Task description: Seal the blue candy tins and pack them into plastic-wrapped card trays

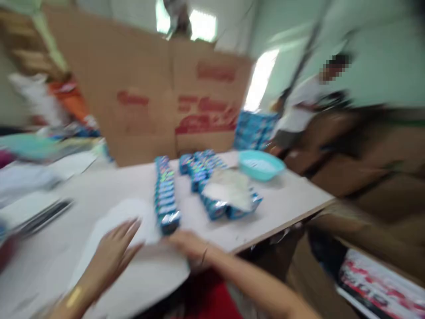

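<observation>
My left hand (114, 250) is held over a thin white sheet or flat bag (156, 272) at the table's near side, its fingers stretched out and nothing in them. My right hand (187, 243) is by the near end of a long row of shiny blue packs (166, 195). Motion blur smears its fingers, so whether it touches the row or grips the white sheet is unclear. To the right, more blue packs (199, 175) stand in a cluster, with a whitish, crumpled-looking piece (229, 190) lying over some of them.
A turquoise basin (262, 166) with white contents sits at the white table's (292, 199) far right, near stacked blue packs (254, 128). Large cardboard (142, 88) stands behind. A dark, long object (46, 217) lies left. Another person (299, 104) stands among brown boxes (332, 150).
</observation>
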`<state>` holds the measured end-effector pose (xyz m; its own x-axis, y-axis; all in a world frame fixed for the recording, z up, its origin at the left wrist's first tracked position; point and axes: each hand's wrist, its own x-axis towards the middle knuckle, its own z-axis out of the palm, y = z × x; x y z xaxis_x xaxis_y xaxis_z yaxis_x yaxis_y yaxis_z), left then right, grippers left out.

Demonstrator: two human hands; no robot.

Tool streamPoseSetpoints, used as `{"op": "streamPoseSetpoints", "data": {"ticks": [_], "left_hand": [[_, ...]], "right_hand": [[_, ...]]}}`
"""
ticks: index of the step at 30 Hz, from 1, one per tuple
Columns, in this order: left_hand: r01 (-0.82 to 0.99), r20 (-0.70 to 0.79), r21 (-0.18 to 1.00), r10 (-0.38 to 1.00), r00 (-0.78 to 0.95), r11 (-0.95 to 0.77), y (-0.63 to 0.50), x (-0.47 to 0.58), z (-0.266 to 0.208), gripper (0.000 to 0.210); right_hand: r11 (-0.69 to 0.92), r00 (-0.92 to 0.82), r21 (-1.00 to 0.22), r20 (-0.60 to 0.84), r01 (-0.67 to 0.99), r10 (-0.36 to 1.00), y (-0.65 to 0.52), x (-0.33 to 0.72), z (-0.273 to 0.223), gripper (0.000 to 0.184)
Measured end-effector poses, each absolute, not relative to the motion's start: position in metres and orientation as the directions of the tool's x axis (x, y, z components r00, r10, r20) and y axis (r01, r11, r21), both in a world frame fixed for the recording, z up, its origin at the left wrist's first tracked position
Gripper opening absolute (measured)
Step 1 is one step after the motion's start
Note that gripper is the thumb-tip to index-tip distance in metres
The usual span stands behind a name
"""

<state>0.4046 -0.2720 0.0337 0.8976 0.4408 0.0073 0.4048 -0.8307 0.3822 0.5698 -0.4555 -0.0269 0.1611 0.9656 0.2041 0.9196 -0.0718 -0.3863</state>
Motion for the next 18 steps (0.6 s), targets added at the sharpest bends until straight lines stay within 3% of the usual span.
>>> {"op": "streamPoseSetpoints", "data": {"ticks": [2, 3, 5, 8, 10, 12, 16, 18], "left_hand": [[0.475, -0.144, 0.326, 0.453, 0.88, -0.817, -0.269, 0.363, 0.005, 0.032], [0.39, -0.229, 0.285, 0.332, 0.915, -0.876, -0.266, 0.346, -0.01, 0.037], [0.387, -0.395, 0.319, 0.25, 0.884, -0.865, -0.262, 0.322, -0.034, 0.037], [0.264, -0.361, 0.386, 0.119, 0.925, -0.884, -0.259, 0.309, -0.054, 0.042], [0.212, -0.336, 0.372, 0.082, 0.938, -0.904, -0.26, 0.312, -0.058, 0.043], [0.196, -0.356, 0.287, 0.086, 0.931, -0.938, -0.264, 0.318, -0.059, 0.043], [0.211, -0.372, -0.011, 0.2, 0.906, -0.978, -0.275, 0.335, -0.063, 0.029], [0.202, -0.373, -0.091, 0.222, 0.901, -0.975, -0.276, 0.341, -0.065, 0.027]], "right_hand": [[0.018, 0.046, -0.499, 0.116, 0.867, 0.992, -0.457, 0.539, -0.067, 0.043], [0.063, -0.029, -0.454, 0.08, 0.889, 0.996, -0.456, 0.528, -0.084, 0.05], [0.105, -0.088, -0.348, 0.064, 0.932, 0.994, -0.455, 0.515, -0.105, 0.053], [0.147, -0.127, -0.281, 0.09, 0.948, 0.988, -0.458, 0.513, -0.107, 0.04], [0.117, -0.1, -0.261, 0.077, 0.958, 0.992, -0.46, 0.513, -0.098, 0.041], [0.048, -0.042, -0.24, 0.03, 0.97, 0.999, -0.457, 0.511, -0.091, 0.039], [-0.043, 0.031, -0.169, -0.073, 0.985, 0.997, -0.442, 0.5, -0.088, 0.033], [-0.057, 0.041, -0.135, -0.115, 0.989, 0.993, -0.435, 0.495, -0.089, 0.026]]}}
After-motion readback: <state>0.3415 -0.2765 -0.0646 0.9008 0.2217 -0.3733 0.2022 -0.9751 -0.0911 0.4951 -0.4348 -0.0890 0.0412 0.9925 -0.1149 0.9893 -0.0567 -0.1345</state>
